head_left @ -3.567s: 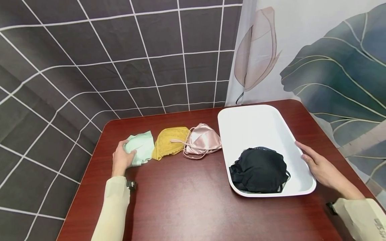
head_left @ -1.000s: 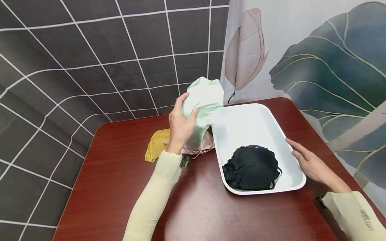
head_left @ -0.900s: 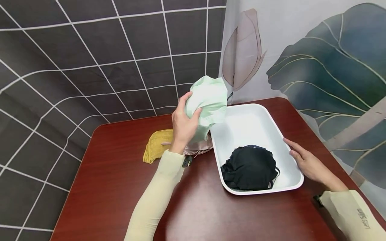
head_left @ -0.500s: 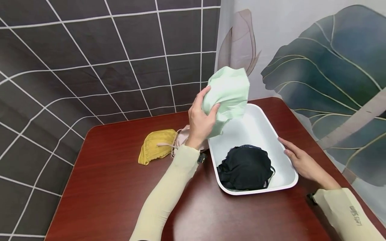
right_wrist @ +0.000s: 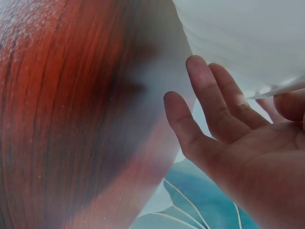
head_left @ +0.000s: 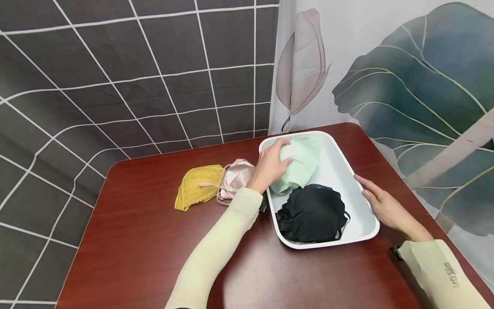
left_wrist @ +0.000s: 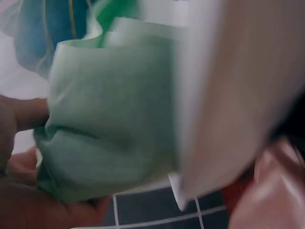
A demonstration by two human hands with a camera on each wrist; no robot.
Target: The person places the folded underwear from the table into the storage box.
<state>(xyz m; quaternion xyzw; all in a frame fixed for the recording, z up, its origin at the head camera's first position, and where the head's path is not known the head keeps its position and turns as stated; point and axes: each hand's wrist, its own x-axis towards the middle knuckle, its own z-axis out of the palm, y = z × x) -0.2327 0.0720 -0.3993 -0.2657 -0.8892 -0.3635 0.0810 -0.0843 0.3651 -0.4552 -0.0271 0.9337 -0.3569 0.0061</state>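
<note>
A mint-green bra (head_left: 302,156) lies folded in the far left part of the white tray (head_left: 356,234). My left hand (head_left: 270,165) grips its left side, thumb on one face and fingers on the other; the left wrist view shows the soft mint-green fabric (left_wrist: 112,114) between them. A black bra (head_left: 314,214) is heaped in the near end of the tray, just in front of the mint-green one. My right hand (head_left: 386,210) holds the tray's right rim between thumb and index finger, with the other fingers (right_wrist: 207,90) loosely extended outside the wall.
Left of the tray, a pink satin bra (head_left: 237,176) with thin straps lies on the red-brown table (head_left: 146,249), beside a folded yellow bra (head_left: 198,184). A dark grid-patterned curtain (head_left: 166,51) and a pale leaf-print curtain (head_left: 347,34) hang behind the table.
My left hand has lifted the mint-green bra from the table's left side, carried it right over the others, and lowered it into the tray. My right hand stays at the tray's rim.
</note>
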